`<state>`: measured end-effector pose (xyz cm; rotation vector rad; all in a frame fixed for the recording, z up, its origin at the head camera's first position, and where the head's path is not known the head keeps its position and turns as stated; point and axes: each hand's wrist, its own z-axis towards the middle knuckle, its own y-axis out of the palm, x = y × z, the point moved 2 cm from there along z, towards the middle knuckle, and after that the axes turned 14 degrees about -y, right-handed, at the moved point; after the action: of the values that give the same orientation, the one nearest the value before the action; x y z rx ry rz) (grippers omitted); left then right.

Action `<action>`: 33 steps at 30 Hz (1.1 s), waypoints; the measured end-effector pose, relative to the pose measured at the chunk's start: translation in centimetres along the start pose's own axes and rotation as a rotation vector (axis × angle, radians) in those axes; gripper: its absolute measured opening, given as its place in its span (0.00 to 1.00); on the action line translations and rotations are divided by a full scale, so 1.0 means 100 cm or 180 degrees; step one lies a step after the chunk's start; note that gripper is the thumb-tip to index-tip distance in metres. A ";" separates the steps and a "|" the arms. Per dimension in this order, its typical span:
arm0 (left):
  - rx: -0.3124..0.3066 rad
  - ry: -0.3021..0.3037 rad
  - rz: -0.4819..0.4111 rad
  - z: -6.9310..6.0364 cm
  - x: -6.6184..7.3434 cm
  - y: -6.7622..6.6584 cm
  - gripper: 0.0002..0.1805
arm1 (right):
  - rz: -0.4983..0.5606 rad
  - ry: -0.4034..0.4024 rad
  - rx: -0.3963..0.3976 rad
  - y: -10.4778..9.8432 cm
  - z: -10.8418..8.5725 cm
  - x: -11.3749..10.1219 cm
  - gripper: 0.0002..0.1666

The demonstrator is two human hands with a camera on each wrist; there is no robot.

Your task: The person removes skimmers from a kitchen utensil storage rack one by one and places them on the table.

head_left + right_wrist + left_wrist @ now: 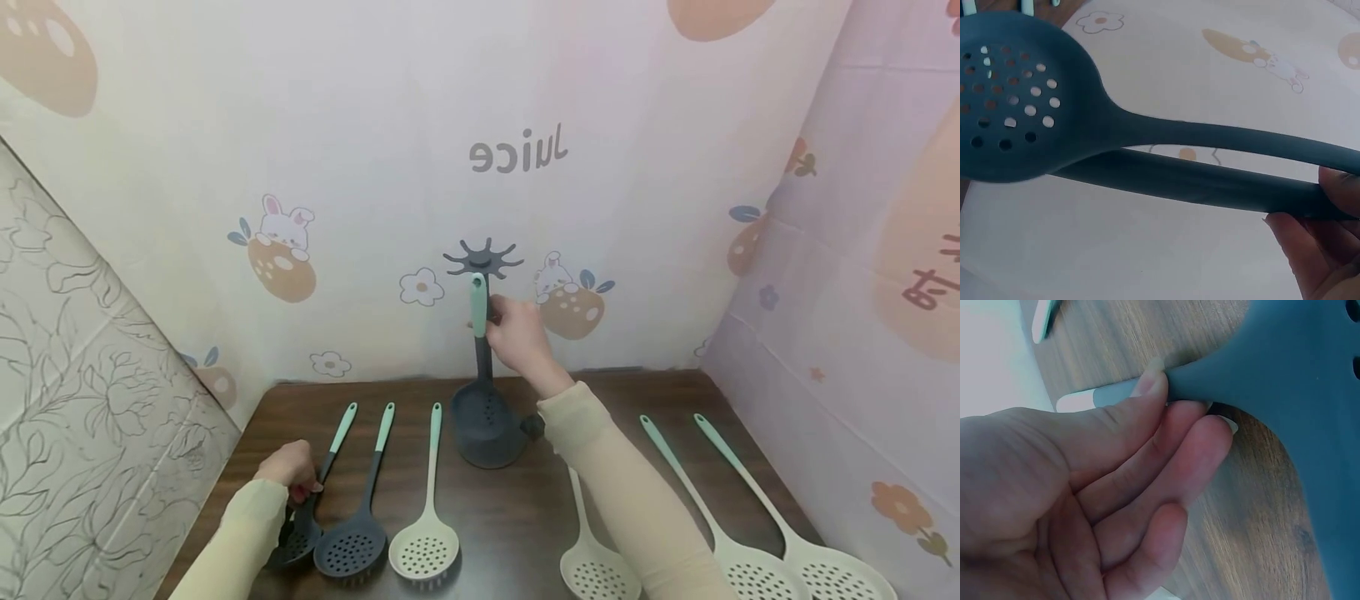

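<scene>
A dark utensil stand (491,454) with spread hooks at its top stands at the back of the table. On its front hangs a dark skimmer (478,308) with a mint handle end. My right hand (519,337) grips the stand's post (1210,187) behind the skimmer's handle; the thumb lies close under that handle in the right wrist view. At the table's left, my left hand (288,468) pinches another dark skimmer (330,458) low on its handle, just above the perforated head. That skimmer lies on the table, its head partly hidden by the left wrist.
Beside the left hand lie a dark skimmer (350,546) and a cream skimmer (423,546). A cream skimmer (598,571) lies partly under the right arm. Two more cream skimmers (832,571) lie at the right. A printed cloth wall (375,167) rises behind the brown table (510,517).
</scene>
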<state>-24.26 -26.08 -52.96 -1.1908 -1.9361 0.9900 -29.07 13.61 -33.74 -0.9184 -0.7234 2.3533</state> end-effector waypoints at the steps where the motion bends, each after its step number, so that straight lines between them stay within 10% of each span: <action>1: 0.0001 0.0003 0.0001 0.000 0.000 0.000 0.14 | 0.0034 0.0019 -0.0011 0.000 0.000 0.001 0.08; 22: 0.0065 0.0205 0.0181 -0.015 0.010 -0.018 0.16 | 0.0796 0.0372 -0.0178 0.000 0.001 0.022 0.17; 33: 0.0550 0.1210 -0.0388 -0.051 0.090 -0.044 0.17 | 0.0846 0.0440 -0.0144 0.001 0.000 0.025 0.16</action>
<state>-25.35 -17.81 -45.45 -1.0608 -1.5709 0.7838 -30.68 15.06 -34.94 -1.2510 -0.6343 2.4763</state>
